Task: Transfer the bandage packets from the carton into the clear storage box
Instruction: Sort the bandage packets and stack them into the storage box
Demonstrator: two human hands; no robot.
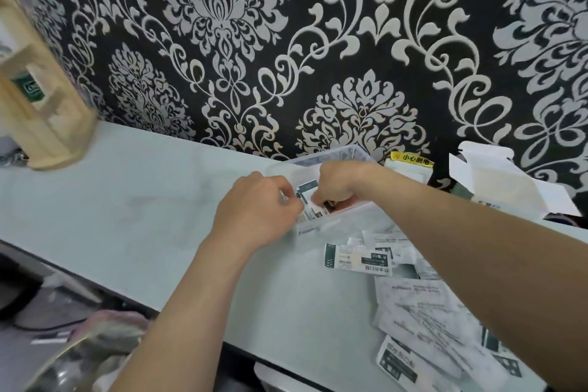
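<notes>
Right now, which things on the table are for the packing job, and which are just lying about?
For the job:
clear box
packets in the box
loose packets on the table
opened carton
left hand and right hand, both at the packets in the box

Just lying about:
wooden stand
yellow warning label
plastic bag

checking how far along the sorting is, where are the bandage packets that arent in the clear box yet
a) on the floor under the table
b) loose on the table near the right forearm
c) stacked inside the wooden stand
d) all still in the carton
b: a scatter of loose packets lies on the table in front of the clear box, beside the right forearm, while both hands work over the box.
</notes>
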